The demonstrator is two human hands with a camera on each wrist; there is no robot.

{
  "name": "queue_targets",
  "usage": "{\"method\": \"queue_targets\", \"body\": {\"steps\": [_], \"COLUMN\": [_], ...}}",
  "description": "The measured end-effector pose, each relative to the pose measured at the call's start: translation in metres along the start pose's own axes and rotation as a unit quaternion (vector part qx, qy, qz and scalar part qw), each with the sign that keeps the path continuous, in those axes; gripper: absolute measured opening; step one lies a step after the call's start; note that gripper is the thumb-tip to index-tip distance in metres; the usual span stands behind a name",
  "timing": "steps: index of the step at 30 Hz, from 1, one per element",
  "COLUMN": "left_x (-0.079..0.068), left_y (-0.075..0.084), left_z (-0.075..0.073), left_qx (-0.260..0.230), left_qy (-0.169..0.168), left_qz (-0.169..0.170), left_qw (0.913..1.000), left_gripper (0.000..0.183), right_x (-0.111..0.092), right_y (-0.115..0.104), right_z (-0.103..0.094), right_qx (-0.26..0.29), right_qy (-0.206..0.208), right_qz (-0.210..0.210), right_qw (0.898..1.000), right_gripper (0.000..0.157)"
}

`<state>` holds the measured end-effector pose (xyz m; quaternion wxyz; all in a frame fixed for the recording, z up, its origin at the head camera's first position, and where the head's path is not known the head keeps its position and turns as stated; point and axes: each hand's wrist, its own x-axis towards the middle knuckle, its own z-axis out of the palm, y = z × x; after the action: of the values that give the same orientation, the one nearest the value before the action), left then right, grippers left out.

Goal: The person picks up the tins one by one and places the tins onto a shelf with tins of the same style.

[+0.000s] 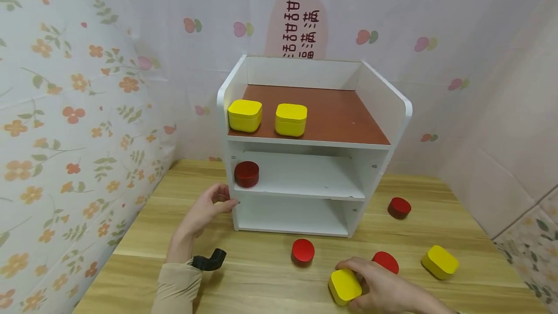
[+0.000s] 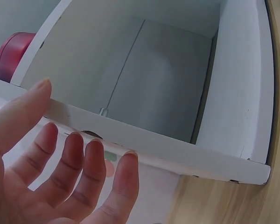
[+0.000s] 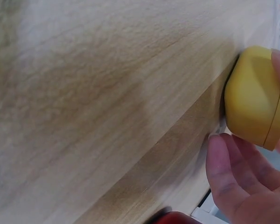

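Observation:
Near the table's front, my right hand (image 1: 381, 287) grips a yellow box (image 1: 345, 286) with rounded corners, thumb on one side and fingers on the other. The right wrist view shows that yellow box (image 3: 254, 95) close against the wood, with a lid seam round it. My left hand (image 1: 208, 210) is at the left side panel of a white shelf unit (image 1: 301, 214). In the left wrist view its thumb overlaps the front edge of the panel (image 2: 154, 142), and the loosely bent fingers lie along the outer side, holding nothing loose.
Two yellow boxes (image 1: 245, 116) sit on the brown top shelf (image 1: 331, 110), at its left. A dark red round tin (image 1: 246, 174) stands on the middle shelf. Red round tins (image 1: 302, 252) and another yellow box (image 1: 440, 261) lie on the wooden table (image 1: 244, 280).

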<state>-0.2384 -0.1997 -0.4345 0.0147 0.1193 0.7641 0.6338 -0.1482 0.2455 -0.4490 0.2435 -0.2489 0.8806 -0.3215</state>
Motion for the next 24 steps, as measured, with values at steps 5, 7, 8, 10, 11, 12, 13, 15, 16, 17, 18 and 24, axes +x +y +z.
{"method": "queue_targets", "body": {"steps": [5, 7, 8, 10, 11, 12, 13, 15, 16, 17, 18, 24], "left_x": [0.0006, 0.0001, -0.0001, -0.0007, -0.0010, -0.0010, -0.0011, -0.0010, -0.0009, -0.0006, -0.0002, 0.0003], "left_y": [0.0003, 0.0008, 0.0009, 0.0014, 0.0015, 0.0016, 0.0016, 0.0015, 0.0015, 0.0016, 0.0016, 0.0021], "left_z": [0.0021, 0.0025, 0.0025, 0.0025, 0.0025, 0.0025, 0.0024, 0.0020, 0.0020, 0.0019, 0.0019, 0.0008], "left_qx": [-0.006, -0.010, -0.012, -0.013, -0.014, -0.015, -0.014, -0.015, -0.015, -0.017, -0.017, -0.014], "left_qy": [0.005, 0.005, 0.004, 0.005, 0.005, 0.004, 0.004, 0.004, 0.003, 0.003, 0.002, -0.006], "left_qz": [-0.002, 0.000, 0.001, 0.003, 0.004, 0.004, 0.004, 0.004, 0.003, 0.002, 0.001, -0.005], "left_qw": [1.0000, 0.9999, 0.9999, 0.9999, 0.9999, 0.9999, 0.9999, 0.9999, 0.9999, 0.9999, 0.9998, 0.9999], "left_gripper": [0.036, 0.036, 0.036, 0.035, 0.035, 0.035, 0.035, 0.035, 0.035, 0.035, 0.035, 0.037], "right_x": [-0.0009, -0.0008, -0.0008, -0.0005, -0.0004, -0.0003, 0.0001, 0.0009, 0.0012, 0.0013, 0.0015, 0.0015], "right_y": [0.0021, 0.0029, 0.0032, 0.0036, 0.0036, 0.0038, 0.0038, 0.0042, 0.0046, 0.0050, 0.0054, 0.0063], "right_z": [0.0002, 0.0003, 0.0004, 0.0010, 0.0014, 0.0021, 0.0029, 0.0044, 0.0052, 0.0057, 0.0062, 0.0064], "right_qx": [0.012, 0.017, 0.018, 0.024, 0.028, 0.030, 0.029, 0.038, 0.040, 0.042, 0.042, 0.047], "right_qy": [-0.003, -0.005, -0.006, -0.008, -0.008, -0.009, -0.009, -0.012, -0.012, -0.012, -0.012, -0.013], "right_qz": [0.006, 0.012, 0.013, 0.020, 0.024, 0.026, 0.028, 0.039, 0.043, 0.046, 0.047, 0.051], "right_qw": [1.000, 1.000, 1.000, 0.999, 0.999, 0.999, 0.999, 0.998, 0.998, 0.998, 0.998, 0.998], "right_gripper": [0.062, 0.062, 0.062, 0.062, 0.062, 0.062, 0.063, 0.063, 0.063, 0.064, 0.064, 0.062]}}
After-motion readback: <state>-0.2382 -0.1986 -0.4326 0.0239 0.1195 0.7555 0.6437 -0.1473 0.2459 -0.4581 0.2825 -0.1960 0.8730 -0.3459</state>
